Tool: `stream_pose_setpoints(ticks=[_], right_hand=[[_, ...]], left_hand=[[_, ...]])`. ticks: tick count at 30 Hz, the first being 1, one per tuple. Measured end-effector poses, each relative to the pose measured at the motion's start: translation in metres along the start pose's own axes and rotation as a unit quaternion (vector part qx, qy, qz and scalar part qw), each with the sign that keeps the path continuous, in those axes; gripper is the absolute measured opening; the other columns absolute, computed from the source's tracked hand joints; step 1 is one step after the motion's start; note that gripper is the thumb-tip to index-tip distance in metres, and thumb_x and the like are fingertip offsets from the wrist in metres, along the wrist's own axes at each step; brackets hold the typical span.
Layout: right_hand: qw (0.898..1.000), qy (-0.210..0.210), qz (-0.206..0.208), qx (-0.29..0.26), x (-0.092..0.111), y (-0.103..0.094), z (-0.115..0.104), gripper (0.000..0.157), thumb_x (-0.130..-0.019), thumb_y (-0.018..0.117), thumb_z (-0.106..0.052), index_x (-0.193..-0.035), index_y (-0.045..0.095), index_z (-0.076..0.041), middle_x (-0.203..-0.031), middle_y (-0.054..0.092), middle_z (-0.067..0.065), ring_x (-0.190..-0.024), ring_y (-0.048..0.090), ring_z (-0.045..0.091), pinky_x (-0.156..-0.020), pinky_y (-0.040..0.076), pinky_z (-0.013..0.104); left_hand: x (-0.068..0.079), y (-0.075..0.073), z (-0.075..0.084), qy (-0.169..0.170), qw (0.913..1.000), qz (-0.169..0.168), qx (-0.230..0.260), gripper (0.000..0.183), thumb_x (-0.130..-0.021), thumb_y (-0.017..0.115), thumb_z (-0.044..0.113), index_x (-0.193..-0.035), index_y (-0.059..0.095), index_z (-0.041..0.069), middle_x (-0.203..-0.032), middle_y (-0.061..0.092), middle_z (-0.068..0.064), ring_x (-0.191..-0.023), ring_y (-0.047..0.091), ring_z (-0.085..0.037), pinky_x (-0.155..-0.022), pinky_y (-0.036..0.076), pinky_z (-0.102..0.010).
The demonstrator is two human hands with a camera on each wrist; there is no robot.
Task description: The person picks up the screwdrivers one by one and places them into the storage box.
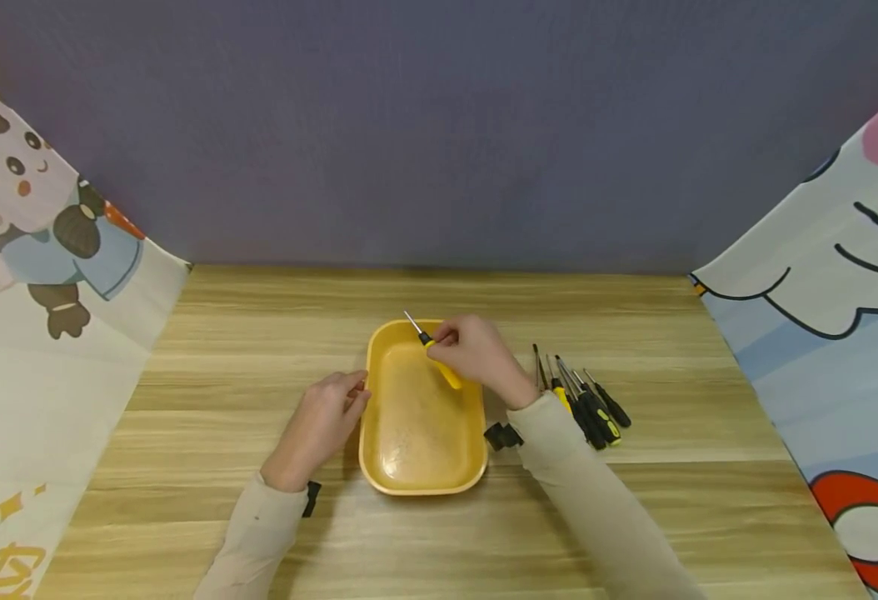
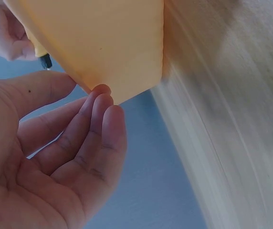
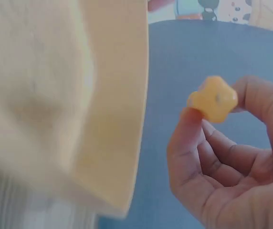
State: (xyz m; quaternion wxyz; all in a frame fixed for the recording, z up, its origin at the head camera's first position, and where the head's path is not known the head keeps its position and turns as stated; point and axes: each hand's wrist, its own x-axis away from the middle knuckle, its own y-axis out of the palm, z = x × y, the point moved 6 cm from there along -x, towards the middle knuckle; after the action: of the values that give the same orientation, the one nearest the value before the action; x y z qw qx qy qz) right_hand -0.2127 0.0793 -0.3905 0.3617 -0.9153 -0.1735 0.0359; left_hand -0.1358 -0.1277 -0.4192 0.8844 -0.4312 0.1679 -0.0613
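Observation:
My right hand (image 1: 476, 350) pinches a screwdriver (image 1: 446, 372) over the far part of a yellow plastic tray (image 1: 424, 490). The screwdriver has a yellow handle, a black collar and a thin metal shaft that points away and to the left. In the right wrist view the yellow handle end (image 3: 215, 99) faces the camera, between thumb and fingers. At the tray's left side is my left hand (image 1: 324, 417). The left wrist view shows its thumb and fingertips about the tray's rim (image 2: 74, 78), with the fingers bent.
Several screwdrivers (image 1: 596, 408) with black or black-and-yellow handles lie grouped right of the tray, partly behind my right forearm. The wooden table (image 1: 259, 333) meets a grey-blue wall (image 1: 439, 167) at the back. Sheets with cartoon prints (image 1: 57, 208) flank both sides.

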Motion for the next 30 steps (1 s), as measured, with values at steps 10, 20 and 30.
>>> stream_pose_setpoints(ticks=[10, 20, 30], right_hand=[[0.999, 0.016, -0.032, -0.017, -0.006, 0.032, -0.004, 0.016, -0.088, 0.073, -0.020, -0.094, 0.073, -0.005, -0.083, 0.069, 0.000, -0.069, 0.064, 0.013, -0.065, 0.055, 0.028], [0.995, 0.038, -0.089, 0.004, -0.018, 0.064, 0.000, 0.024, -0.088, 0.072, -0.019, -0.067, 0.064, -0.008, -0.053, 0.055, -0.004, -0.046, 0.051, 0.010, -0.043, 0.040, 0.020], [0.986, 0.063, -0.138, 0.065, -0.024, 0.085, 0.009, 0.044, -0.089, 0.073, -0.022, -0.051, 0.052, -0.014, -0.042, 0.038, -0.007, -0.038, 0.037, 0.007, -0.038, 0.028, 0.019]], left_hand=[[0.000, 0.000, 0.000, -0.009, 1.0000, -0.004, 0.000, 0.030, -0.091, 0.073, 0.001, -0.119, 0.067, -0.009, -0.099, 0.070, -0.017, -0.084, 0.069, -0.024, -0.067, 0.059, -0.029], [-0.001, 0.001, 0.001, -0.009, 0.9999, -0.006, -0.010, 0.030, -0.091, 0.073, 0.002, -0.118, 0.068, -0.008, -0.096, 0.070, -0.015, -0.082, 0.069, -0.023, -0.067, 0.059, -0.030], [-0.002, 0.000, 0.001, -0.012, 0.9998, -0.007, -0.012, 0.031, -0.090, 0.073, 0.002, -0.119, 0.068, -0.007, -0.096, 0.071, -0.015, -0.083, 0.069, -0.022, -0.067, 0.059, -0.030]])
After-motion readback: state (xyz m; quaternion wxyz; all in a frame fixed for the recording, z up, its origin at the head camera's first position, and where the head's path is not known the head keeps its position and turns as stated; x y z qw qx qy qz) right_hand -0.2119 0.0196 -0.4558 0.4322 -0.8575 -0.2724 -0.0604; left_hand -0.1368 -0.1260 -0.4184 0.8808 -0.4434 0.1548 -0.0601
